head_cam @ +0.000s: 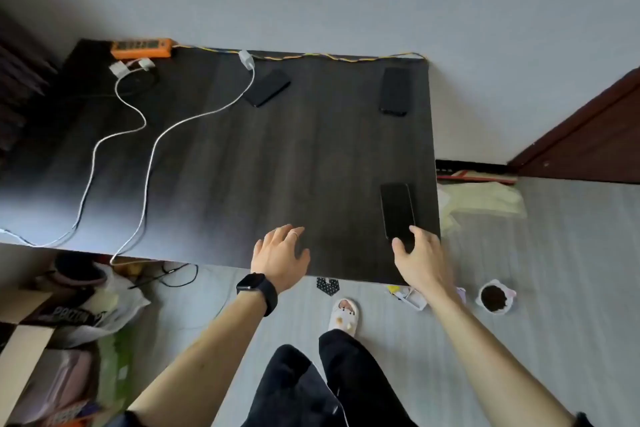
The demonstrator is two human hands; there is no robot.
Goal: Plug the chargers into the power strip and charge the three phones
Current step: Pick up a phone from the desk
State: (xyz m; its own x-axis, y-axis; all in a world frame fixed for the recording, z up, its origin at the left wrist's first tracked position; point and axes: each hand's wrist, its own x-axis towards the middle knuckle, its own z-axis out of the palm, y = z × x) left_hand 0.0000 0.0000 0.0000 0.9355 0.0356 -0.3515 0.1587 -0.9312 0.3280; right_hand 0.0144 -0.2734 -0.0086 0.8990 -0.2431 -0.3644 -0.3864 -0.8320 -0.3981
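Black phone (397, 208) against right hand (420, 260)

Both bare forearms reach forward over the near edge of the desk (242, 156); the left grip (280, 253) is held palm down, fingers loosely spread, a black watch (258, 291) on its wrist; the right grip (420, 258) angles inward, thumb and forefinger pinching the near end of a phone (396, 208).

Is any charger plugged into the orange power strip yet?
No: the white chargers lie loose on the table, none seated in the power strip.
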